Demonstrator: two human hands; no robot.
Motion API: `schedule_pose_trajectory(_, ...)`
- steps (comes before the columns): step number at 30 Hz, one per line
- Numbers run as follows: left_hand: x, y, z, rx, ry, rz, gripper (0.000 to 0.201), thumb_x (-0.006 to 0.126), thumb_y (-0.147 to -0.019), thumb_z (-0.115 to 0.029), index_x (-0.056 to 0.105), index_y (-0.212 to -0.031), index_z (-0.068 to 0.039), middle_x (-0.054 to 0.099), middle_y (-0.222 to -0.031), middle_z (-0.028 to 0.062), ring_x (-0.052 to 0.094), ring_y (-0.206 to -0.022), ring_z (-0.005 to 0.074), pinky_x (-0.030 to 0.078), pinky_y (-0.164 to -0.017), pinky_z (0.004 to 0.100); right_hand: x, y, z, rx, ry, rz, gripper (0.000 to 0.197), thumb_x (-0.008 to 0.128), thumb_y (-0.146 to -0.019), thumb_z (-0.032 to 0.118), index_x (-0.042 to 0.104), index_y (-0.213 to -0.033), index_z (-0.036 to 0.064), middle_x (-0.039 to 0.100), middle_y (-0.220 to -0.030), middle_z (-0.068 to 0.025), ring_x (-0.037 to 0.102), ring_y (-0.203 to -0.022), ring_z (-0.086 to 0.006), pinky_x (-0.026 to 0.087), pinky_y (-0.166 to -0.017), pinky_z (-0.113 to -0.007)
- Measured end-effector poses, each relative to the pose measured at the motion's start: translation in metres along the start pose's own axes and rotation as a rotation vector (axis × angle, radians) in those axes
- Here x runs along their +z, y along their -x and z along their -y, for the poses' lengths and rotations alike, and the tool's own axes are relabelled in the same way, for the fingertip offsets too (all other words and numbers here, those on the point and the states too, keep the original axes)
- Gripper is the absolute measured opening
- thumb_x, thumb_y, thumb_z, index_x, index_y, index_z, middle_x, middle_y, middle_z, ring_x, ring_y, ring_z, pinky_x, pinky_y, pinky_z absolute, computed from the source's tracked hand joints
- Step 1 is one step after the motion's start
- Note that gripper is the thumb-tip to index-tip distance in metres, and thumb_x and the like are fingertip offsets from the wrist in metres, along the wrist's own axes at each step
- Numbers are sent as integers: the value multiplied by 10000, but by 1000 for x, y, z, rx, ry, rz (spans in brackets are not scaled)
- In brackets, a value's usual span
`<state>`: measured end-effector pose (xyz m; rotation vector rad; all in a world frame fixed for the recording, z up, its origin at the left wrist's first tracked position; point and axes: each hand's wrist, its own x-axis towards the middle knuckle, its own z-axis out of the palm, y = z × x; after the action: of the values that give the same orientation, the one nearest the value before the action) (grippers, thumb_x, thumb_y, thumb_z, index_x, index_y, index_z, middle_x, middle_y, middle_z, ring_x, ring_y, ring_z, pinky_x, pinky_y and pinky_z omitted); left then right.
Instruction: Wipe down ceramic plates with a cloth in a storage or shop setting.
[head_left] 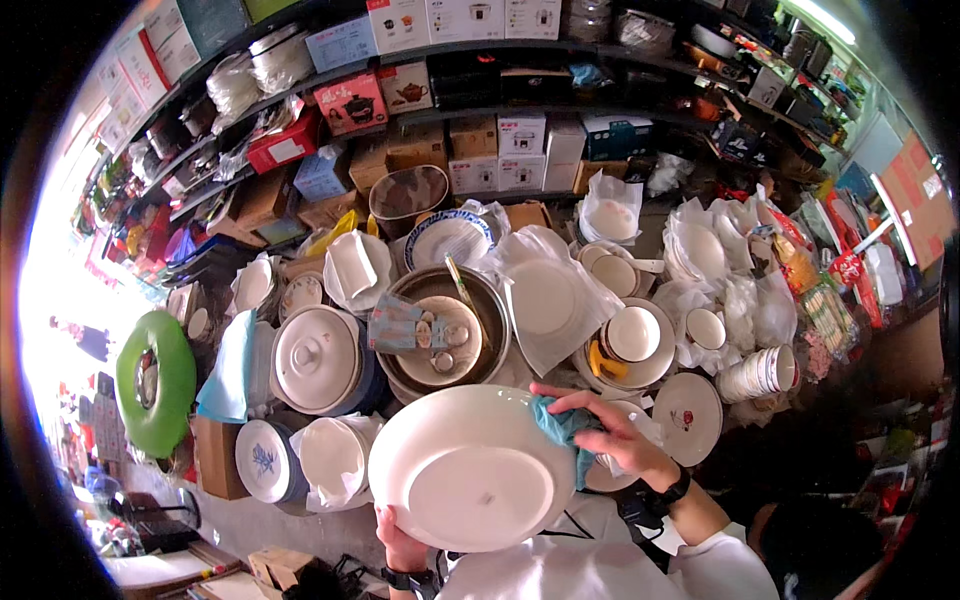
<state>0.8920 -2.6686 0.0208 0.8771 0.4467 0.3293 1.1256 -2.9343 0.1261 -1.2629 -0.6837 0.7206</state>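
A large white plate [470,465] is held up in front of me, its underside with the round foot ring facing the camera. My left hand [400,545] grips its lower left rim from below. My right hand [610,430] presses a teal cloth [562,428] against the plate's upper right rim. Both wrists wear dark bands, and white sleeves show at the bottom edge.
Stacks of white crockery crowd the display beyond: a lidded white pot [315,358], a metal basin [445,325] holding small dishes, bowls [635,335], stacked cups [760,372], a flower-painted plate [688,417], plastic-wrapped plates [545,295]. Boxed goods fill the shelves [480,45] behind. A green ring [155,380] lies at left.
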Motion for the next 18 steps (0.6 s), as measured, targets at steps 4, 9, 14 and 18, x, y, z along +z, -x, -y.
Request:
schedule_pose_trajectory(4,41,-3,16,-30,142,-66,756,528,-917,-566,448,-1475,-63,586,-1372,166,603,-1208,343,531,-965,507,-32,-9,-4,-38,-45,-29,244,477,-1070,205,572,-1215,33,408,-1573,-204,440,-1412,-273,330,-1154,-401)
schedule_pose_trajectory(9,88,-8,21,-67,89,-236,857,633,-861,-529,397,-1496,-3,557,-1395,190,587,-1226,341,519,-983,476,-67,-9,-9,-12,-38,-80,147,511,-991,14,579,-1120,26,457,-1529,-233,480,-1371,-253,378,-1103,-368)
schedule_pose_trajectory(14,115,-16,25,-111,19,-216,889,619,-863,-568,387,-1495,13,555,-1394,200,584,-1227,353,520,-988,483,-94,-3,-20,41,-59,-132,146,538,-962,23,576,-1103,26,517,-1472,-215,514,-1316,-237,408,-1059,-353)
schedule_pose_trajectory(18,126,-20,24,-166,-62,-193,778,491,-922,-586,444,-1477,-44,561,-1412,184,577,-1258,363,498,-1033,520,-103,1,-28,28,-101,-163,157,556,-943,21,575,-1100,23,513,-1471,-223,509,-1325,-250,382,-1090,-368)
